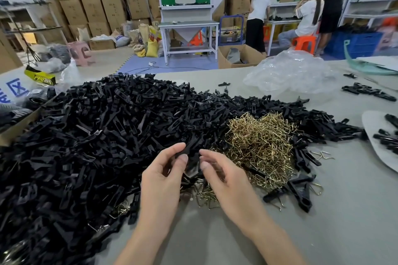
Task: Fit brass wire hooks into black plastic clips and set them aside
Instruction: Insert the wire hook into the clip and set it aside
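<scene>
Far left: cardboard box (13, 129) lies at the counter's edge with its open side toward the heap of black clips (86, 131). The heap probably spilled from it.

The heap covers the left half of the counter (355, 221) and runs up to the left hand (165, 172), so stock is within easy reach.

Centre: the left hand's grip is closed, thumb and forefinger pinching one clip (192, 157) lifted just above the heap. The right hand (221, 172) meets it from the other side, its grip also closed, thumb and forefinger on the same clip and the other fingers curled under. I cannot tell whether a hook is already between the right fingertips. My reading is that one hand steadies the clip while the other works at it.

Just right of the hands: brass hooks (260, 142) are piled against the heap, beside the right hand.

Lower right: fitted clips (299, 191) with wire showing lie apart on bare counter, which looks like the set-aside spot.
</scene>
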`<state>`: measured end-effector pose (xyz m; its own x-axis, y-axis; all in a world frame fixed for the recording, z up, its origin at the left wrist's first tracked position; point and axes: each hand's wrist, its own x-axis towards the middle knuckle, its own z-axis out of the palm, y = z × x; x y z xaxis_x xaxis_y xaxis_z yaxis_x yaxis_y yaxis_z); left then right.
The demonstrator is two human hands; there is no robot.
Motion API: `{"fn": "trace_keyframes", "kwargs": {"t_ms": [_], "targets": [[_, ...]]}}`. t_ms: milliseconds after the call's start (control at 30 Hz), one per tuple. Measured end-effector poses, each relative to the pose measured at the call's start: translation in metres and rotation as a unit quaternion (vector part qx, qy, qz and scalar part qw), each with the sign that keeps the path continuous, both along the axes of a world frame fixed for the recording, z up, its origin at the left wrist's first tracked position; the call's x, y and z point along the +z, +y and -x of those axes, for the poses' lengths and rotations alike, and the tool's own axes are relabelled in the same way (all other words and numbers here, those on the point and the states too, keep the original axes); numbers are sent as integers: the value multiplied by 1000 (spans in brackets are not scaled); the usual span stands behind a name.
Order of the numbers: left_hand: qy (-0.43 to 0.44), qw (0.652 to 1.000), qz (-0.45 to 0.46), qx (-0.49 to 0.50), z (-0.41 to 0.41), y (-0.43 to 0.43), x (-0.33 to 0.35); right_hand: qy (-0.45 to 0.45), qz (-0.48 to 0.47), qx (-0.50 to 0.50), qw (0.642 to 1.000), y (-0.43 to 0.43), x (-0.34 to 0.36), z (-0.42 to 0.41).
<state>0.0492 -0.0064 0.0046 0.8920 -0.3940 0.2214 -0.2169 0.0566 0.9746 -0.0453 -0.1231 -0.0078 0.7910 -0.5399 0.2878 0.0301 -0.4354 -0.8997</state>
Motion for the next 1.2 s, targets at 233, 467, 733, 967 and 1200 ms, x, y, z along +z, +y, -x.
{"fn": "trace_keyframes", "kwargs": {"t_ms": [233,467,733,967,1200], "targets": [[126,986,93,-64,7,-5,-2,-22,-59,-1,998,1,3,-3],[122,985,116,-38,16,-9,3,-120,-335,9,935,-10,12,-7],[73,994,68,-49,18,-5,5,-152,-449,28,880,-18,14,-4],[132,982,114,-73,20,-8,7,-126,-485,61,864,-16,12,-2],[114,987,96,-60,21,-7,6,-102,-462,95,876,-13,13,-3]]}}
